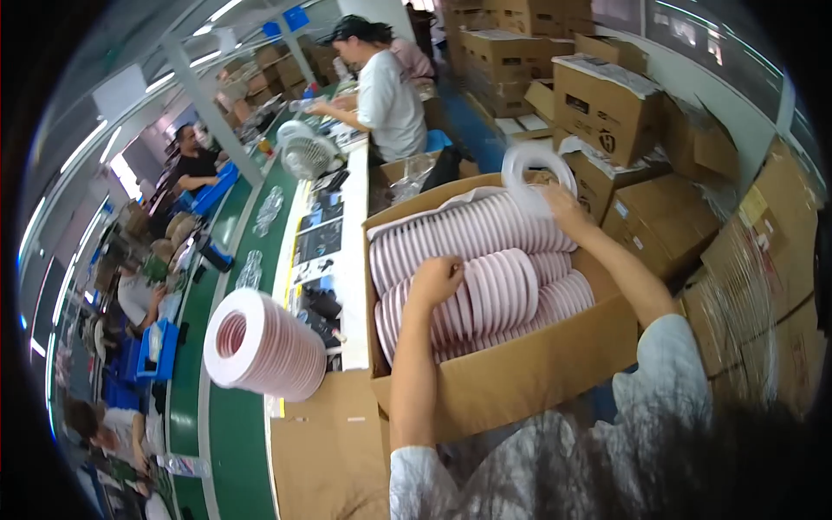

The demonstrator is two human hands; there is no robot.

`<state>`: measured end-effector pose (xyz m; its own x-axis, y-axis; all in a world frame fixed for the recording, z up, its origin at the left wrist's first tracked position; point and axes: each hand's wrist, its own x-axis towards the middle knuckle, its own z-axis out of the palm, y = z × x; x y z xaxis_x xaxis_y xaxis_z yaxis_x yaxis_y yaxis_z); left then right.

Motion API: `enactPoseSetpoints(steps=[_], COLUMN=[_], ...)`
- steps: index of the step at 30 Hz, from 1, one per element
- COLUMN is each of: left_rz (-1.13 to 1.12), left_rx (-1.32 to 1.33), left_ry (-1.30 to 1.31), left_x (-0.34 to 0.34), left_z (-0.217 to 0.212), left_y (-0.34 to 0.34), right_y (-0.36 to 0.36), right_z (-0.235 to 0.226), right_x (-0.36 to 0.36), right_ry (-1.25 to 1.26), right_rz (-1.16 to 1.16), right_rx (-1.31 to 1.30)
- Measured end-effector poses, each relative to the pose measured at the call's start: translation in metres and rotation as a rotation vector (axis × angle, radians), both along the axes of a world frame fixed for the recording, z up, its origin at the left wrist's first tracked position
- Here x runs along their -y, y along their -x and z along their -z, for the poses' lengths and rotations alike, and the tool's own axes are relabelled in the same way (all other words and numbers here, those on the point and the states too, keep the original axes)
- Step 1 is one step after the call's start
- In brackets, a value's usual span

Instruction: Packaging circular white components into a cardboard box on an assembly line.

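A large open cardboard box (520,390) in front of me holds rows of pale pink-white flat rings (503,290), standing on edge and packed side by side. My left hand (436,280) rests over the near rows with its fingers curled closed; what they hold, if anything, is hidden. At the box's far right corner my right hand (559,206) grips a translucent white ring (523,178), raised above the rows. Left of the box, a tall stack of similar pinkish rings (269,342) lies tilted at the edge of the green conveyor.
A green conveyor belt (234,442) runs along the left, carrying clear plastic pieces (270,211). A white fan (308,152) stands on the narrow white bench. Co-workers (387,95) work farther along. Cardboard boxes (607,108) are piled at the right.
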<state>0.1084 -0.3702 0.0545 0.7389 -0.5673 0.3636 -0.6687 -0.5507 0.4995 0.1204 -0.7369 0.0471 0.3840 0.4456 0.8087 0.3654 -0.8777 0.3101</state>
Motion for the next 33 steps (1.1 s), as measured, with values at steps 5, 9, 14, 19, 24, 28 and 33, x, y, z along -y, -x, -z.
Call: enactPoseSetpoints(steps=[5,9,14,19,24,28,33], left_rz=[-0.03,0.034,-0.001,0.013,-0.108,-0.038,-0.089], left_rx=[-0.021,0.004,0.001,0.399,-0.007,-0.182,-0.097], left_ry=[0.015,-0.001,-0.067,0.513,0.095,-0.151,-0.076], left_x=[0.003,-0.004,-0.003,0.011,-0.015,0.017,-0.027], left_z=[0.015,0.015,0.012,0.003,0.005,0.014,0.028], left_y=[-0.002,-0.002,-0.008,0.011,0.015,-0.01,-0.015], right_y=[-0.021,-0.024,-0.041,-0.037,0.015,-0.02,0.027], right_z=[-0.021,-0.097,-0.173,-0.184,-0.171,-0.154,-0.179], right_x=[0.007,-0.129,-0.321,-0.47,-0.579,-0.58,-0.586], right_ry=[0.072,-0.668,-1.505,-1.619,-1.402,-0.923,-0.728], right_rz=[-0.049,-0.307,-1.028,-1.338,-1.137,-0.627,-0.585], right_rx=[-0.146,-0.404,-1.058,-1.507,-1.641,-0.996,-1.102])
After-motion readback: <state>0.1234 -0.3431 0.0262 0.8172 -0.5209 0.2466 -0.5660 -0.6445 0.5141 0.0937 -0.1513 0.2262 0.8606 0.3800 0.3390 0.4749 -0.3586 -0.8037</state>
